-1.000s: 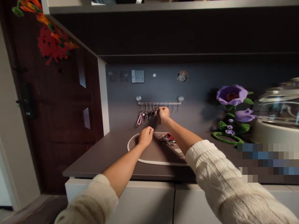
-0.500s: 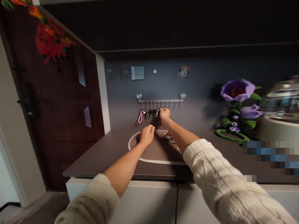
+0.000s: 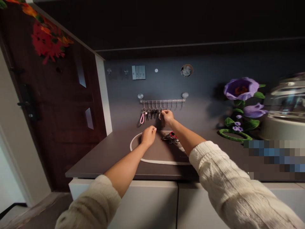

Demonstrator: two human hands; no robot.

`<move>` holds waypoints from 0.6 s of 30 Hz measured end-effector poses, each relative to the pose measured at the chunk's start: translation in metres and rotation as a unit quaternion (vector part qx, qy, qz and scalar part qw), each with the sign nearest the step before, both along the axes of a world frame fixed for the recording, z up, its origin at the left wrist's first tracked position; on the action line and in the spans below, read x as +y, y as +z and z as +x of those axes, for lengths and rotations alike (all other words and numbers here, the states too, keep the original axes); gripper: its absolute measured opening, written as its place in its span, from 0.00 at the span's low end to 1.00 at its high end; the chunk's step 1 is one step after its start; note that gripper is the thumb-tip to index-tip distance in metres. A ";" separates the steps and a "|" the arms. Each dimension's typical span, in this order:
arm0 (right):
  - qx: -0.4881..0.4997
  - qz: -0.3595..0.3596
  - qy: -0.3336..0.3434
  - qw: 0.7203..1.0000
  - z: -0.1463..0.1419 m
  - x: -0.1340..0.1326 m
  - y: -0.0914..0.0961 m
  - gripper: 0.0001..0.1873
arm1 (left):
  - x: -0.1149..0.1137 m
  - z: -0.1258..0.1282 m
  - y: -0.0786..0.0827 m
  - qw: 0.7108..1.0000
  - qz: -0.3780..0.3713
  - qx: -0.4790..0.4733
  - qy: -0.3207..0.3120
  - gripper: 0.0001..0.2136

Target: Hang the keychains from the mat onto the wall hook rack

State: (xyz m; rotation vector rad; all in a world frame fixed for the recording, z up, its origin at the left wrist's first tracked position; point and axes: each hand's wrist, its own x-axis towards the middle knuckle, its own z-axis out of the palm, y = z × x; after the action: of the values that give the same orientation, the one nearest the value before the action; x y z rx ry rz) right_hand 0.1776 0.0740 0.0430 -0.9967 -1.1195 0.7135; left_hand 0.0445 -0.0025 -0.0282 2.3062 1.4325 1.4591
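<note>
Pinched fingers of my right hand (image 3: 168, 117) are at the right end of a row of hanging keys (image 3: 150, 113), against the rightmost bunch of keys (image 3: 159, 113). The keys hang from a clear hook rail (image 3: 163, 101) on the wall, with a pink strap (image 3: 142, 118) on the leftmost bunch. My left hand (image 3: 148, 135) is closed over a brown mat (image 3: 154, 154) with a white border; whatever its fingers hold, if anything, is hidden. A pile of keys (image 3: 171, 138) with something red in it lies on the mat, between my hands and lower down.
Purple fabric flowers (image 3: 241, 89) and a glass-topped appliance (image 3: 287, 108) stand on the right of the counter (image 3: 95, 159). An overhead cabinet (image 3: 166, 25) juts out above. Light switches (image 3: 138, 72) are on the wall, and a dark red door (image 3: 64, 127) is on the left.
The view has shifted slightly, so everything appears a little higher. My hands stay in nearly the same places, and more of the key pile on the mat shows.
</note>
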 end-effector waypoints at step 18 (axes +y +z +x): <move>0.019 -0.084 0.089 0.992 0.024 -0.044 -0.018 0.12 | -0.006 -0.001 -0.001 1.000 0.000 0.010 -0.002 0.09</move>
State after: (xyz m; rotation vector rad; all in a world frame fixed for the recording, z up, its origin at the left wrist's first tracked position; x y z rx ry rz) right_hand 0.2015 0.0304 0.0250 -1.0272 -1.1382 0.9796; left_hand 0.0439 -0.0082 -0.0295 2.3281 1.4329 1.4386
